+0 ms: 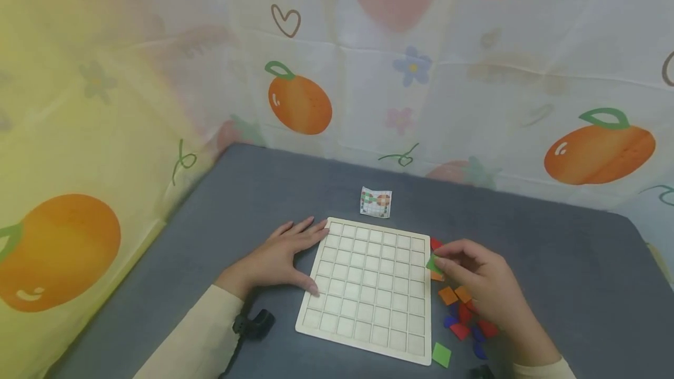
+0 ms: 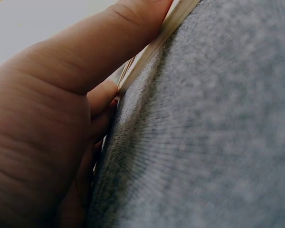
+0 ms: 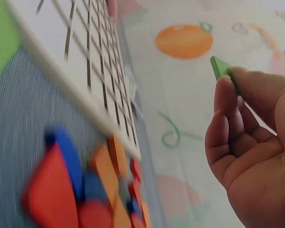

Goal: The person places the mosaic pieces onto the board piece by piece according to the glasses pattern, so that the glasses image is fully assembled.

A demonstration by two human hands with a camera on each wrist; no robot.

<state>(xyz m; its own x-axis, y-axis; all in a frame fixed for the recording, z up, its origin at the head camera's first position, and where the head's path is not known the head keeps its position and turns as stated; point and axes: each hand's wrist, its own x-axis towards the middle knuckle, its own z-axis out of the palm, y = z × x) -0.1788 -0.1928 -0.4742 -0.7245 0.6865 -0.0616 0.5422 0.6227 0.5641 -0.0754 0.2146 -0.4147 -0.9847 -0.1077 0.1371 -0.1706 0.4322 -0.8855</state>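
A pale wooden grid board (image 1: pixel 363 344) lies on the grey table, its square cells bare. My left hand (image 1: pixel 281 256) rests at the board's left edge, fingers spread, with thumb and fingertips touching the rim; the left wrist view shows the thumb against the board's side (image 2: pixel 147 57). Over the board's right edge, my right hand (image 1: pixel 481 279) pinches a green tile (image 3: pixel 221 67) between thumb and index finger. In the right wrist view this tile shows a pointed corner, held above the table. The other right fingers are curled in toward the palm.
Loose red, orange and blue tiles (image 1: pixel 447 295) lie in a pile right of the board, partly under my right hand. A green square tile (image 1: pixel 441 355) lies by the near right corner. Behind the board stands a small printed pattern card (image 1: pixel 375 202).
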